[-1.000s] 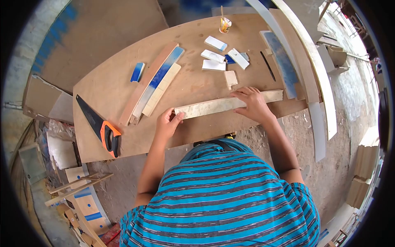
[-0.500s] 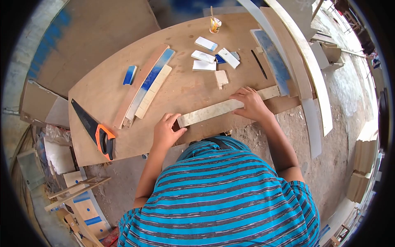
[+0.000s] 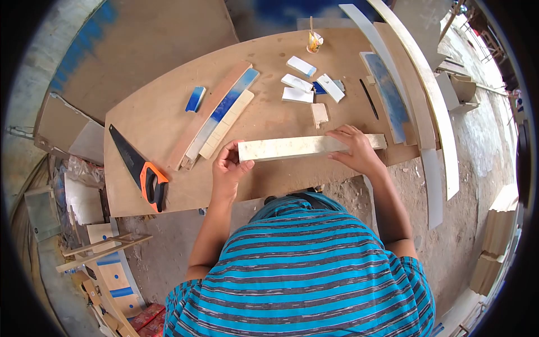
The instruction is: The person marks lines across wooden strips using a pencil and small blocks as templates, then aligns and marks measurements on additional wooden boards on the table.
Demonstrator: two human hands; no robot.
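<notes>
Since the frame half a second back, the plank (image 3: 286, 147) has swung nearer to level across the view, and the left hand (image 3: 229, 163), then parted at its end, has closed on that end.

Largest is the bench (image 3: 151, 112). Long boards (image 3: 442, 129) run along its right side, partly overhanging the near edge. The plank lies crosswise at the near edge, right end just beside the boards; its left end looks slightly raised, though one view cannot settle that. Left thumb and fingers pinch the left end, while the right hand (image 3: 349, 149) straddles it nearer the other end, fingers over the far edge, thumb at the near one.

It should be stiff and fairly light, dry enough not to slip, and hard to break, though raw edges could splinter. Best hold: both long edges, close to each end, so neither sags.

Left of it lie the strips (image 3: 229, 101), side by side, then the saw (image 3: 136, 165), handle toward the person. Beyond the plank are white blocks (image 3: 297, 95), a pale block (image 3: 319, 114), a cup (image 3: 314, 43) and a thin black stick (image 3: 369, 98).
</notes>
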